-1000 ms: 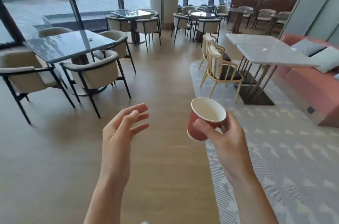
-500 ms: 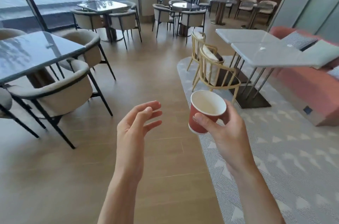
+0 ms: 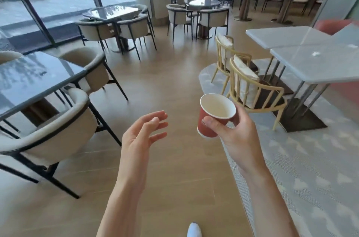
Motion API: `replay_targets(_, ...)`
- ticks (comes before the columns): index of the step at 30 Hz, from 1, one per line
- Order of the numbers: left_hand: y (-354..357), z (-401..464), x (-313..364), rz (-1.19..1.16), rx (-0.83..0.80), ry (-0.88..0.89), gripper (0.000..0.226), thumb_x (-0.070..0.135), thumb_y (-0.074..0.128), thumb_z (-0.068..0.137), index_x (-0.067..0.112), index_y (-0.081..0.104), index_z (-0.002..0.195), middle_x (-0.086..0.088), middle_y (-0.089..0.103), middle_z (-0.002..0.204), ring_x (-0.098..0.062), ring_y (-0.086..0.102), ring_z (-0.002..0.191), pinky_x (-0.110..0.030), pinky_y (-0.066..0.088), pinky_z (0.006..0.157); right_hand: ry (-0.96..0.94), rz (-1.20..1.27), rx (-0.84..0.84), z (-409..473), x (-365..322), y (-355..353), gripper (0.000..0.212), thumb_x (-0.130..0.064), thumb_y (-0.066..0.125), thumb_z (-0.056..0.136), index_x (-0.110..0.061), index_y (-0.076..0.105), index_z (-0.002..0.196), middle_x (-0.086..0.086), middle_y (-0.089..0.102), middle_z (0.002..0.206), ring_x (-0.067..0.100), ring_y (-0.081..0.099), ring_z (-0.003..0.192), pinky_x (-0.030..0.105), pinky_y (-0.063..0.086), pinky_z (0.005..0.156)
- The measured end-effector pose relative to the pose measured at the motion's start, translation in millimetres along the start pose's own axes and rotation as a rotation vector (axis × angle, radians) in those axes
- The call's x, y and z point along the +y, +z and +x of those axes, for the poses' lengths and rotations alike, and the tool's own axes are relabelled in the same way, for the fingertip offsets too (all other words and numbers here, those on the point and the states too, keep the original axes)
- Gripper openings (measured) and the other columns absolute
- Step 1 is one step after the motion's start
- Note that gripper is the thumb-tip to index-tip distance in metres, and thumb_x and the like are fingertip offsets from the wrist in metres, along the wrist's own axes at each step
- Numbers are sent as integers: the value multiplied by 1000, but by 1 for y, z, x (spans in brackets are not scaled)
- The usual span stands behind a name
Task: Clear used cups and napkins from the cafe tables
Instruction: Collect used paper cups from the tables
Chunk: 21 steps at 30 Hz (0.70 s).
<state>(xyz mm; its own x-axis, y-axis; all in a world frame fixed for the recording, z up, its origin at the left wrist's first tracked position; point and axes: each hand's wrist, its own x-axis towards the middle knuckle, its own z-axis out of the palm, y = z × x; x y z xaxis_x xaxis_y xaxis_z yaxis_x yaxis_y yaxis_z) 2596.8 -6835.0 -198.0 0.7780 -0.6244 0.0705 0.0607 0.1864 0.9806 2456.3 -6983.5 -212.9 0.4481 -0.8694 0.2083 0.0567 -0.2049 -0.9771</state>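
A red paper cup [image 3: 208, 120] with a white, empty-looking inside is held tilted in my right hand [image 3: 236, 134], thumb across its side and fingers behind it. My left hand [image 3: 142, 137] floats to the left of the cup, apart from it, palm turned inward with relaxed, slightly bent fingers and nothing in it. Both hands hover over the wooden floor. A small white crumpled bit [image 3: 315, 54] lies on the white marble table [image 3: 318, 69] at the right; what it is cannot be told.
A dark glass table [image 3: 29, 83] with beige armchairs [image 3: 50, 139] stands close on the left. Yellow wooden chairs [image 3: 252, 89] stand by the white table on a grey patterned rug [image 3: 310, 159]. More tables and chairs fill the back by the windows. A white shoe tip [image 3: 193, 231] shows below.
The view has advanced down the aisle: the left glass table and armchair slid closer and leftward, the white table nearer. Both hands keep their pose, cup still held.
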Motion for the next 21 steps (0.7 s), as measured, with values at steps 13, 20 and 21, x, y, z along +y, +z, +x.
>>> replay_targets(13, 32, 319, -14, -33, 82, 44, 33, 27, 56, 88, 10, 76, 108, -6, 77, 112, -24, 73, 108, -41, 59, 89, 9, -45, -98, 299, 53, 95, 71, -18, 89, 73, -21, 58, 137, -11, 70, 119, -11, 66, 98, 4, 48, 77)
replay_targets(20, 46, 522, -60, -42, -2, -6, 31, 27, 56, 89, 13, 77, 107, -4, 77, 113, -22, 73, 109, -44, 58, 93, -2, -89, -14, 471, 105, 156, 72, -28, 88, 70, -22, 58, 136, -9, 68, 123, -4, 64, 107, 9, 50, 83)
replay_targets(21, 48, 556, -60, -44, -18, -8, 30, 27, 57, 89, 14, 77, 106, -4, 77, 113, -22, 73, 109, -45, 58, 94, -6, -96, -8, 500, 109, 166, 72, -24, 88, 72, -22, 57, 137, -8, 67, 125, -4, 64, 109, 9, 50, 83)
